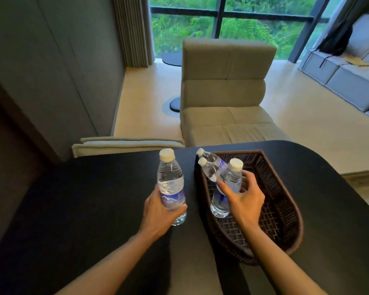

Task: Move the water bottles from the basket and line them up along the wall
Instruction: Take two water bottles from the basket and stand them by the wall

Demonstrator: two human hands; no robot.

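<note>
my left hand (158, 211) was closed round the lower half of one water bottle (170, 184), held upright above the black table (83, 199), just left of the basket (285, 209). my right hand (243, 196) was wrapped round the middle of a second bottle (227, 188), tilted, its base over the basket floor. whether it rested there i could not tell. two more bottles (210, 165) lay in the basket's far corner, caps toward the rim. the wall (51, 71) stood well off to the left. judgement: both bottles should be lifted clear of the rim before swinging left, kept upright with grip low on the body, and set down one at a time to avoid toppling. none yet stood by the wall.
</note>
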